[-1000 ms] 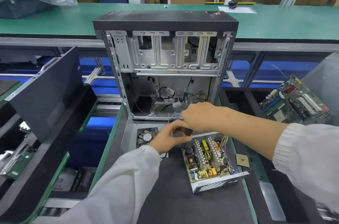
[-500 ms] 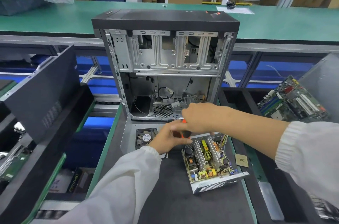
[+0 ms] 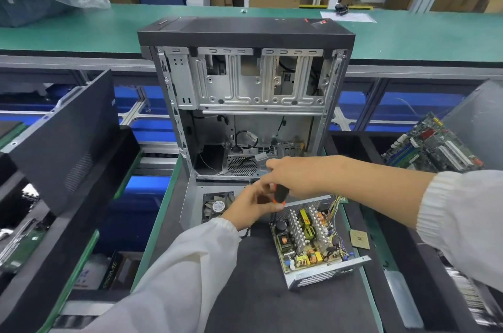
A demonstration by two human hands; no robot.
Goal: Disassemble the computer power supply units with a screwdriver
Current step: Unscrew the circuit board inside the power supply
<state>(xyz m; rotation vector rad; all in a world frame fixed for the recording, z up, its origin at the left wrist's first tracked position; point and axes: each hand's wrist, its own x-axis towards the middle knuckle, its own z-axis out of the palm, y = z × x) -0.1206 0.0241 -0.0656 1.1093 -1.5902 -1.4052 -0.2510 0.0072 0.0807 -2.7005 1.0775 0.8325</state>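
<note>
An opened power supply unit (image 3: 315, 240) lies on the dark mat in front of me, its circuit board, heat sinks and coils exposed. A black and orange screwdriver (image 3: 280, 194) stands nearly upright over the unit's far left corner. My right hand (image 3: 296, 176) grips the top of its handle from above. My left hand (image 3: 251, 206) pinches the lower end of the handle near the shaft. The tip is hidden in the unit's corner.
An empty computer case (image 3: 245, 98) stands upright right behind the unit. A small fan (image 3: 217, 206) lies by my left hand, a CPU chip (image 3: 359, 238) right of the unit. A motherboard (image 3: 435, 146) leans at right; a black side panel (image 3: 62, 139) leans at left.
My right hand has lifted slightly, baring more of the screwdriver handle. My left hand has shifted a little on the handle's lower end. The unit has not moved.
</note>
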